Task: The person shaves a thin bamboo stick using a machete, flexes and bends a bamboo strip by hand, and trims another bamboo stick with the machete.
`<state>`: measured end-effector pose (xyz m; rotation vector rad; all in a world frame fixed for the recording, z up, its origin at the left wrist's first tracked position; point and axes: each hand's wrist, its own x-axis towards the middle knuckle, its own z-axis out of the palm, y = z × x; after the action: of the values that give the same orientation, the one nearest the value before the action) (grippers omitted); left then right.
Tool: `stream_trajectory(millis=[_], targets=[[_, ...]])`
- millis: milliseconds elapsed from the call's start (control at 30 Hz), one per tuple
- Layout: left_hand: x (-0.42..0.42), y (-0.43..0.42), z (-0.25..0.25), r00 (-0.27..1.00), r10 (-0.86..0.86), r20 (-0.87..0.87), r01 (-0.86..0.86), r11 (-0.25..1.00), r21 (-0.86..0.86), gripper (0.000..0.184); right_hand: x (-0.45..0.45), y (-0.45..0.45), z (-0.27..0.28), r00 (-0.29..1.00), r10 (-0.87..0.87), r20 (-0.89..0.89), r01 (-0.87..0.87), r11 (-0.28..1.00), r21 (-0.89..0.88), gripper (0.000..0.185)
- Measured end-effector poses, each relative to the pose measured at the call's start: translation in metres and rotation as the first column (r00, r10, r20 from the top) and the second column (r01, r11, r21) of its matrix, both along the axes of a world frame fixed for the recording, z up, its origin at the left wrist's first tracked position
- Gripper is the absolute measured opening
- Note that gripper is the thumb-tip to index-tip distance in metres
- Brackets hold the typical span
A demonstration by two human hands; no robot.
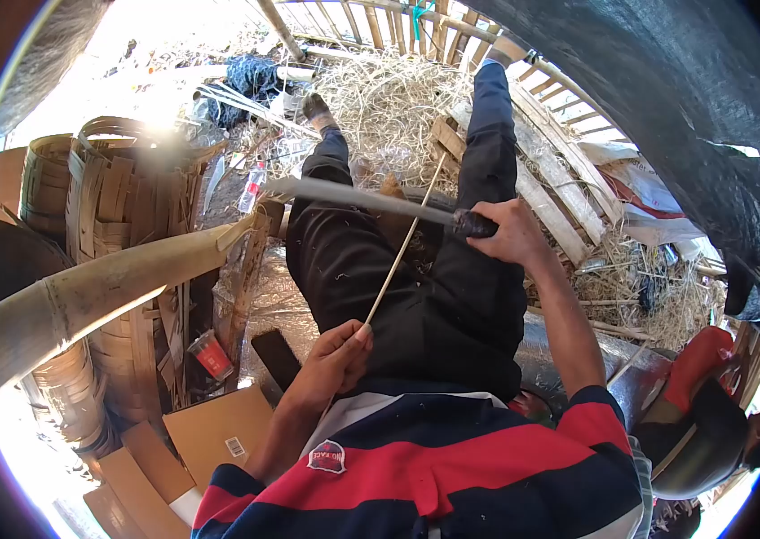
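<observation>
Straw (389,103) lies ahead, bamboo pole (101,292) near the knife (362,196).

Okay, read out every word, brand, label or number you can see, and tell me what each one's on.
"NO", on the shirt badge; the word after it is blurred, possibly "FACE".
Red cup: pale print, too small to read.
Cardboard box: small white sticker, unreadable.
Plastic bottle: label too blurred to read.
</observation>
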<state>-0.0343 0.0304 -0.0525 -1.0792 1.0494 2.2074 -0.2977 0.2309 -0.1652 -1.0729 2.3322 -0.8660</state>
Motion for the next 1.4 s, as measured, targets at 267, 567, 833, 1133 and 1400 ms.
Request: stream_trajectory(millis=[267,567,833,1133,1400], targets=[[-0.001,-0.007,0.005,0.998,0.055,-0.018,-0.055,0.998,-0.038,0.023,-0.028,0.001,-0.023,0.99,-0.13,0.048,0.128,0.991,0.042,0.033],[0.006,-0.007,0.003,0.999,0.041,-0.009,-0.041,0.999,-0.03,0.022,-0.036,-0.003,-0.039,0.993,-0.117,0.032,0.115,0.993,0.038,0.036],[0.004,-0.004,-0.005,0.999,0.048,0.02,-0.047,0.998,-0.044,0.023,-0.031,-0.008,-0.026,0.997,-0.002,0.078,0.001,1.0,0.013,0.036],[0.007,-0.023,-0.032,0.996,0.079,-0.037,-0.085,0.98,-0.178,0.023,-0.061,-0.022,-0.079,0.864,-0.5,-0.064,0.494,0.814,0.305,0.054],[-0.043,-0.062,-0.139,0.949,-0.264,-0.174,-0.005,0.538,-0.843,0.029,-0.039,-0.02,-0.076,0.831,-0.544,-0.114,0.55,0.776,0.308,0.041]])
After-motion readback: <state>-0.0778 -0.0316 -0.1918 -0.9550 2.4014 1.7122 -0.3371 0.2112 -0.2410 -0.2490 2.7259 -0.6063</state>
